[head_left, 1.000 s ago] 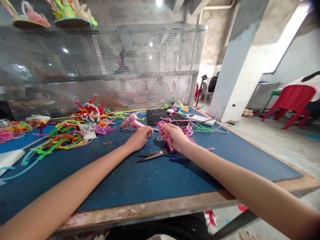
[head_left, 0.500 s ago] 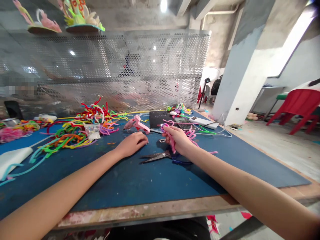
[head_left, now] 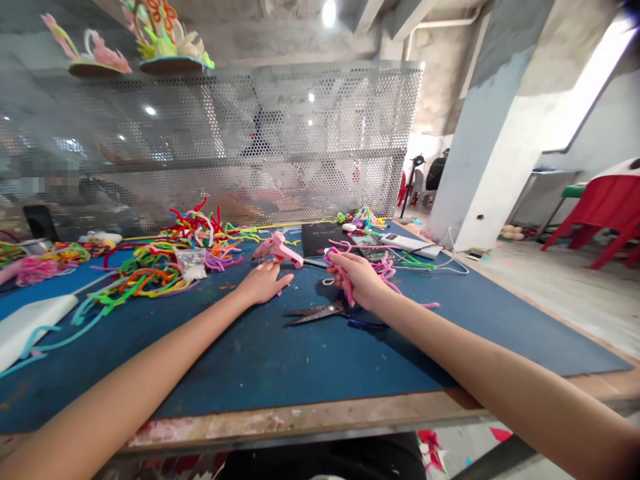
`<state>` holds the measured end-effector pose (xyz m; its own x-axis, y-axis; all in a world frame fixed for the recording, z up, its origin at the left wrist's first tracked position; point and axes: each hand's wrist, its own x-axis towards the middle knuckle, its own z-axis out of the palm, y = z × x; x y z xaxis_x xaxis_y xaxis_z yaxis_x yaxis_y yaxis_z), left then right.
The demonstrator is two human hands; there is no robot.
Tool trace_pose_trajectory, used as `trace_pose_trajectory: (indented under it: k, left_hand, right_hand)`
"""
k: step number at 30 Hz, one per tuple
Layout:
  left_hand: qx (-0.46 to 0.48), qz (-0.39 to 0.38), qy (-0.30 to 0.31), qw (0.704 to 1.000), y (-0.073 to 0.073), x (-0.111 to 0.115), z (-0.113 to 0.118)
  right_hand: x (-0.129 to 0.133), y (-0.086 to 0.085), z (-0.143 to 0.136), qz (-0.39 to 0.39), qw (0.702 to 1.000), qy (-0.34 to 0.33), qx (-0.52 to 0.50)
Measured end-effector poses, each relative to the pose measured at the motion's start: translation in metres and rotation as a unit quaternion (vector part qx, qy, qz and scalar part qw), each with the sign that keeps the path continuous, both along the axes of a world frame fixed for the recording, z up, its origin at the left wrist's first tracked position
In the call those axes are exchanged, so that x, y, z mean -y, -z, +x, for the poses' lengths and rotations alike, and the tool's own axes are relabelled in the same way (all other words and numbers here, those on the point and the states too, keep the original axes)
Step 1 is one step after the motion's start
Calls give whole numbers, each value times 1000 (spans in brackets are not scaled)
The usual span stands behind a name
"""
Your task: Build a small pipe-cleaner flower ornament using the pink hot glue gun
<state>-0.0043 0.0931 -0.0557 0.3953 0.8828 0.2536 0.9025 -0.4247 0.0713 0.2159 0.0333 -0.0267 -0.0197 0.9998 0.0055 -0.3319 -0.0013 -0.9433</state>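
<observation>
My left hand (head_left: 264, 283) lies low over the blue mat, thumb apart from the fingers, with nothing visible in it. Its fingertips reach the near side of a pink hot glue gun (head_left: 279, 249); whether they touch it I cannot tell. My right hand (head_left: 361, 279) is closed around a bundle of pink pipe cleaners (head_left: 346, 283), whose purple-and-white top pokes out above the fingers. Below lie scissors (head_left: 313, 312) with their blades parted, the blue handles partly under my right wrist. A small white loop (head_left: 327, 282) rests beside the right fingers.
A heap of coloured pipe cleaners (head_left: 150, 263) spreads over the left, with a small clear bag (head_left: 192, 263) on it. At the back right are a black box (head_left: 320, 239) and a white power strip (head_left: 413, 245) with a cable. A perforated metal screen (head_left: 250, 143) stands behind.
My left hand has shifted slightly left and away from me, toward the glue gun, and its fingers have spread. My right hand keeps its hold on the pink bundle.
</observation>
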Motion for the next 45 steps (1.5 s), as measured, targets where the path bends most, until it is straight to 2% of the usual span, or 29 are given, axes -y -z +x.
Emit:
trace_pose_trajectory:
  k: [11, 17, 23, 26, 28, 31, 33, 35, 39, 41, 43, 45]
  left_hand:
    - [-12, 49, -5, 999, -4, 19, 14]
    - [29, 40, -23, 999, -4, 14, 11]
    - [51, -7, 57, 997, -11, 26, 2]
    - [123, -24, 69, 990, -18, 34, -7]
    - [178, -11, 39, 983, -19, 31, -14]
    - [189, 23, 6, 982, -15, 19, -18]
    - [170, 8, 17, 985, -9, 14, -17]
    - [142, -29, 46, 988, -4, 14, -14]
    - [101, -122, 162, 974, -7, 27, -13]
    - [150, -165, 198, 955, -13, 34, -13]
    - [248, -196, 182, 931, -17, 36, -13]
    - [324, -179, 150, 917, -18, 36, -10]
  right_hand:
    - [1, -1, -1, -1, 1000, 1, 4]
    - [2, -1, -1, -3, 1000, 1, 6]
    - [2, -4, 1, -11, 1000, 3, 14]
    - [5, -7, 0, -10, 1000, -1, 9]
    - [13, -8, -4, 0, 999, -24, -21]
    - [30, -7, -18, 15, 988, -133, -82]
    - [39, -1, -29, 25, 973, -214, -85]
    - [41, 7, -35, 44, 969, -236, -63]
    - [27, 21, -32, 112, 982, -151, 7]
    - [17, 24, -25, 139, 981, -120, 61]
    - [8, 25, -17, 141, 981, -91, 98]
    - [-1, 24, -11, 130, 984, -56, 105]
